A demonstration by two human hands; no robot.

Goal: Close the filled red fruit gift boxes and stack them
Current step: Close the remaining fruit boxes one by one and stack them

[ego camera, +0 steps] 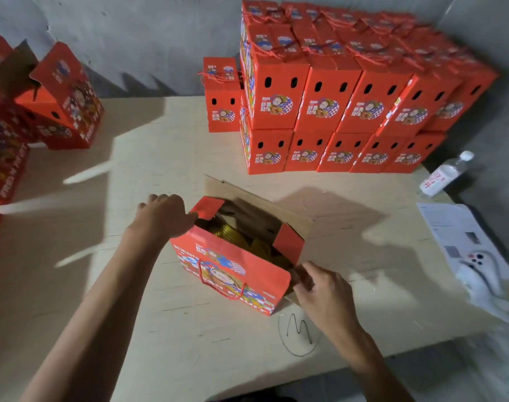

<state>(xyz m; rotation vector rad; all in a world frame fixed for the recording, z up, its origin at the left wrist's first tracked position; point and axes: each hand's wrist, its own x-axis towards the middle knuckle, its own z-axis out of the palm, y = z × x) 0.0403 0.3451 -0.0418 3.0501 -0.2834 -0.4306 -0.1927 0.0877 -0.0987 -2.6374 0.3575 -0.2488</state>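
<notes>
- At the far left, more open red boxes [58, 105] are seen piled at the edge of the tabletop [131, 285].
- The left hand [160, 216] is laid against the left end of the open box [235, 256], with fingers mostly straight, touching the small red end flap [208, 208]. Nothing is gripped by it.
- The open box is found in the middle of the tabletop, just in front of the person. Yellow-netted fruit [227, 232] can be seen inside, so it is likely heavy and should be lifted from below, not by the thin rope handle [218, 285].
- The cardboard is judged stiff but easy to bend at the folds, so flaps are best taken by their edges.
- The right hand [322, 291] is at the right end, fingers curled round the brown flap there.
- Closed boxes [334, 97] are stacked at the back right.
- A bottle [447, 175] and papers [456, 227] are seen at the far right.
</notes>
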